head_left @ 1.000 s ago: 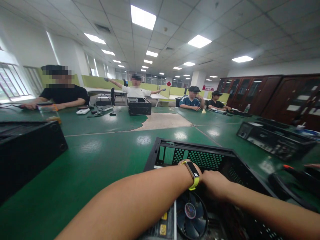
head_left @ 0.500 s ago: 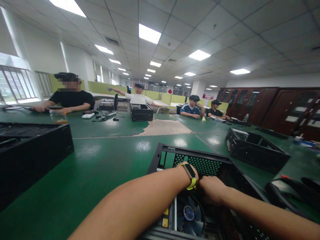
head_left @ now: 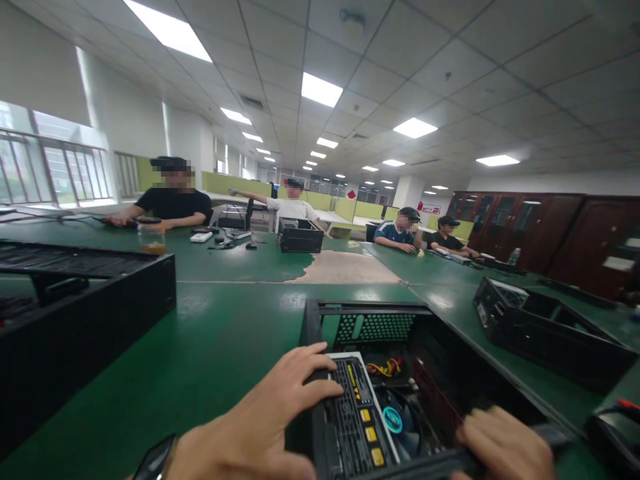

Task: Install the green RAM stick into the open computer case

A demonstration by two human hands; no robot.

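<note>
An open black computer case (head_left: 380, 313) lies on the green table (head_left: 225, 333) right in front of me. Inside it I see a power supply with yellow labels (head_left: 357, 417), a round cooling fan (head_left: 397, 420) and some coloured wires (head_left: 383, 368). My left hand (head_left: 265, 420) grips the case's near left corner, fingers over the power supply. My right hand (head_left: 505, 447) holds the near right edge of the case. A watch strap shows on my left wrist at the bottom edge.
Another black case (head_left: 85, 313) stands at the left, a third open case (head_left: 545, 327) at the right, a fourth (head_left: 300, 237) far across the table. Several other people sit around the far side. A jar (head_left: 151, 238) and small items lie near them. Dark cabinets line the right wall.
My arms have drawn back out of the case: both hands were reaching deep inside, and now they grip its near edge. The view has shifted, showing the power supply and fan.
</note>
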